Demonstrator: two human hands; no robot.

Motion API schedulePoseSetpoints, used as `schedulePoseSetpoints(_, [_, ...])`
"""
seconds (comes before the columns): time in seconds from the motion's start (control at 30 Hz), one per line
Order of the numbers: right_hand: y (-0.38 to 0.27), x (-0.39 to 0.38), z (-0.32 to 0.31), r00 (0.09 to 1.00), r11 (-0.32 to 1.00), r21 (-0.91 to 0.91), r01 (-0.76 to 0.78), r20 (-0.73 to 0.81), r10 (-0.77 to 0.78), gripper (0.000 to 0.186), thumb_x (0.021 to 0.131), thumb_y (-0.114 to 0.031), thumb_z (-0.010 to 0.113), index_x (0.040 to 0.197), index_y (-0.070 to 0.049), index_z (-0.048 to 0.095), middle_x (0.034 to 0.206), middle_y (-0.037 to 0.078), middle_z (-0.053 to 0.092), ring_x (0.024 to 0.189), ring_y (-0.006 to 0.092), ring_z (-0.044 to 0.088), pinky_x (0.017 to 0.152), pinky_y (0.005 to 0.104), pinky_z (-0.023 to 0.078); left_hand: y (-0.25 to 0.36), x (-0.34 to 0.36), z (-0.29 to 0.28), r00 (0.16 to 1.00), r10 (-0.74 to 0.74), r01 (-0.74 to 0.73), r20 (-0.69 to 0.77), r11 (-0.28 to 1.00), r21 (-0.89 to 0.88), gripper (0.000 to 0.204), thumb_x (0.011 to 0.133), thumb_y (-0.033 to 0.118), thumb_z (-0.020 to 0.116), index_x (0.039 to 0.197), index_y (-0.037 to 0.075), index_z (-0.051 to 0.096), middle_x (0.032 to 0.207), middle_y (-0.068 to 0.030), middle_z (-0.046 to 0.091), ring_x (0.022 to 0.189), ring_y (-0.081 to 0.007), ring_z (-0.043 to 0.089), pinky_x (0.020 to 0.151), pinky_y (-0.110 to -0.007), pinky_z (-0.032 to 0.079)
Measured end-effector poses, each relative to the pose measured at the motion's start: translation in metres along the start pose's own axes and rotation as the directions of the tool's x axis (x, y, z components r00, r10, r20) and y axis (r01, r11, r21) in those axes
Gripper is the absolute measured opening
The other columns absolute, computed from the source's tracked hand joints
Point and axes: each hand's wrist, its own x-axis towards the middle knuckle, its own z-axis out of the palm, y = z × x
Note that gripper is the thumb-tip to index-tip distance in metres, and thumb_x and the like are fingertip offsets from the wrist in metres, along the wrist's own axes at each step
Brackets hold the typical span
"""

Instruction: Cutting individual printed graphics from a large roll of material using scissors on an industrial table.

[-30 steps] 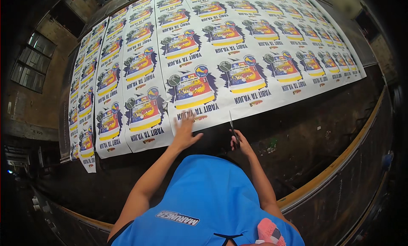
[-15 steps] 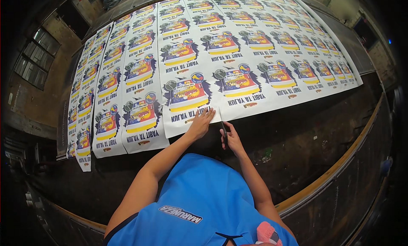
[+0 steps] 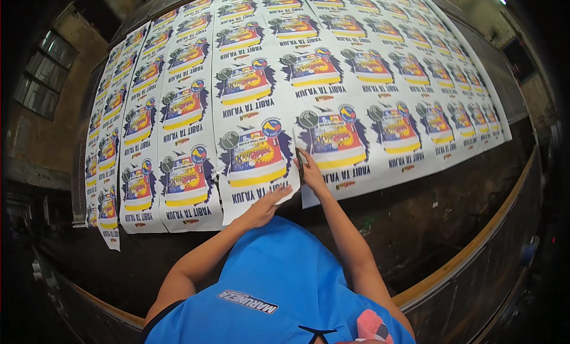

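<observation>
A big white printed sheet [image 3: 356,65] with rows of the same colourful picture covers a dark worktable [image 3: 451,207]. My right hand [image 3: 310,170] grips a slim cutting blade [image 3: 300,163] and rests on the sheet between two pictures, at the top of a slit that runs up from the near edge. My left hand [image 3: 267,205] presses flat on the near edge of the strip of paper [image 3: 255,166] just left of that slit, with its fingers spread.
More cut strips of the same prints [image 3: 142,160] lie to the left, one hanging over the table's near edge. A wooden rail [image 3: 475,243] bounds the table on the right. A brick wall with a window [image 3: 41,89] stands at the left.
My right hand with the blade has moved up the sheet, away from me, lengthening the slit between two pictures. My left hand has stayed on the paper's near edge, beside the slit.
</observation>
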Motion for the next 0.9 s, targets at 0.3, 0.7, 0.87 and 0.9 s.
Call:
schedulePoseSetpoints(0.3, [-0.024, 0.168, 0.010, 0.993, 0.928, -0.369, -0.045, 0.082, 0.081, 0.056, 0.098, -0.034, 0.064, 0.149, -0.018, 0.047, 0.069, 0.001, 0.061, 0.056, 0.0082, 0.053, 0.052, 0.0271, 0.042, -0.017, -0.020, -0.086, 0.830, -0.514, 0.541, 0.217, 0.648, -0.537, 0.061, 0.104, 0.045, 0.049, 0.146, 0.001, 0.045, 0.141, -0.0129, 0.054, 0.129, -0.0217, 0.048, 0.111, -0.033, 0.033])
schedulePoseSetpoints(0.7, [-0.050, 0.385, 0.056, 0.956, 0.946, -0.215, -0.244, 0.110, 0.271, 0.060, 0.096, -0.039, 0.066, 0.150, -0.022, 0.046, 0.067, -0.006, 0.053, 0.054, 0.0042, 0.050, 0.046, 0.0239, 0.041, -0.050, -0.049, -0.118, 0.737, -0.562, 0.465, 0.374, 0.022, -0.885, 0.060, 0.098, 0.038, 0.063, 0.139, -0.004, 0.050, 0.137, -0.0106, 0.058, 0.125, -0.0189, 0.053, 0.107, -0.032, 0.039])
schedulePoseSetpoints(0.87, [-0.049, 0.474, 0.073, 0.966, 0.965, -0.126, -0.229, 0.090, 0.241, 0.047, 0.102, -0.020, 0.058, 0.147, -0.015, 0.050, 0.100, -0.002, 0.066, 0.079, 0.0035, 0.055, 0.067, 0.0179, 0.044, -0.053, -0.054, -0.123, 0.706, -0.556, 0.386, 0.438, -0.216, -0.897, 0.062, 0.095, 0.030, 0.068, 0.141, -0.006, 0.046, 0.139, -0.0147, 0.055, 0.127, -0.0219, 0.054, 0.109, -0.034, 0.040])
schedulePoseSetpoints(0.9, [-0.051, 0.490, 0.079, 0.969, 0.968, -0.103, -0.228, 0.077, 0.236, 0.049, 0.101, -0.022, 0.060, 0.148, -0.014, 0.049, 0.085, -0.003, 0.065, 0.068, 0.0057, 0.057, 0.062, 0.0202, 0.047, -0.052, -0.054, -0.124, 0.696, -0.564, 0.369, 0.445, -0.250, -0.895, 0.063, 0.094, 0.028, 0.069, 0.142, -0.006, 0.044, 0.140, -0.0157, 0.054, 0.128, -0.0227, 0.053, 0.110, -0.035, 0.040])
